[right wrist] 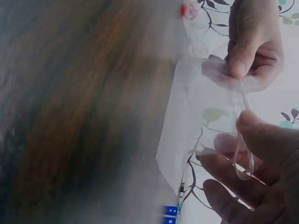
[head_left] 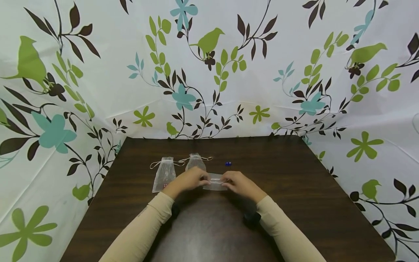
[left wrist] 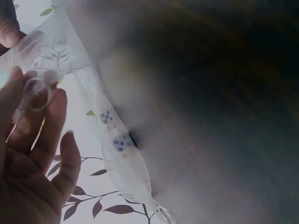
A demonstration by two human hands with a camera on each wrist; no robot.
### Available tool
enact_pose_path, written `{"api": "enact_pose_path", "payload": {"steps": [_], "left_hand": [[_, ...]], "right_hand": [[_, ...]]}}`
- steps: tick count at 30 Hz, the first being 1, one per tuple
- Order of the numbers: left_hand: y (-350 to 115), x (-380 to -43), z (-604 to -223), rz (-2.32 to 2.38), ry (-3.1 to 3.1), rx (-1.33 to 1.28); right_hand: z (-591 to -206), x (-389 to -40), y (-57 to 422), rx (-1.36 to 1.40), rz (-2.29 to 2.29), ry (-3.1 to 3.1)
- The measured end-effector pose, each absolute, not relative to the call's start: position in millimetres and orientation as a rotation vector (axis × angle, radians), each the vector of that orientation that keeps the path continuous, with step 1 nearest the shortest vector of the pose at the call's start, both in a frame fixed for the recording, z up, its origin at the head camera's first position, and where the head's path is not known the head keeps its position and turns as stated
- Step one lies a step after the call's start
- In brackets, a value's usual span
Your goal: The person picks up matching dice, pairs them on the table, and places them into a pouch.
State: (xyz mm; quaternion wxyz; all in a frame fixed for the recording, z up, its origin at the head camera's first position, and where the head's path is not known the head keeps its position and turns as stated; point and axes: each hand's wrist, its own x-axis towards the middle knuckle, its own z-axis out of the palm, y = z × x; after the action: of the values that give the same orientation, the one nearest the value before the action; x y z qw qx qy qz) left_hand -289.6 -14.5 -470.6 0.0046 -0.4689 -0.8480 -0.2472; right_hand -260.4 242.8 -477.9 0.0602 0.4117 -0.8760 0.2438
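Between both hands hangs a sheer white drawstring pouch, held close above the table. My left hand pinches one side of its mouth, and my right hand pinches the other. Up close in the right wrist view, the pouch looks see-through and flat, with a looped cord by the right fingers. In the left wrist view, the left hand has the thumb and fingers against the gauzy fabric near a cord loop. Blue dice lie on the table beyond the right hand.
Left of the hands lies a drawstring pouch with red dice inside. Another pouch sits behind the left hand; dice with blue pips show through pouch fabric. The dark wood table meets a patterned cloth at the back.
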Motion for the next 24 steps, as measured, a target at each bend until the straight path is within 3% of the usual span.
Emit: {"api": "enact_pose_path", "payload": {"steps": [12, 17, 24], "left_hand": [[-15.6, -288.5, -470.4, -0.882, -2.72, -1.433], [-15.0, -289.8, -471.0, -0.892, -2.747, -1.422], [-14.4, -290.9, -470.1, -0.876, -2.752, -1.428]], "right_hand": [[-486.9, -271.3, 252.6, 1.166, 0.971, -2.696], [-482.8, -293.5, 269.7, 0.936, 1.173, -2.762], [-492.4, -340.1, 285.3, 0.596, 1.003, -2.916]]}}
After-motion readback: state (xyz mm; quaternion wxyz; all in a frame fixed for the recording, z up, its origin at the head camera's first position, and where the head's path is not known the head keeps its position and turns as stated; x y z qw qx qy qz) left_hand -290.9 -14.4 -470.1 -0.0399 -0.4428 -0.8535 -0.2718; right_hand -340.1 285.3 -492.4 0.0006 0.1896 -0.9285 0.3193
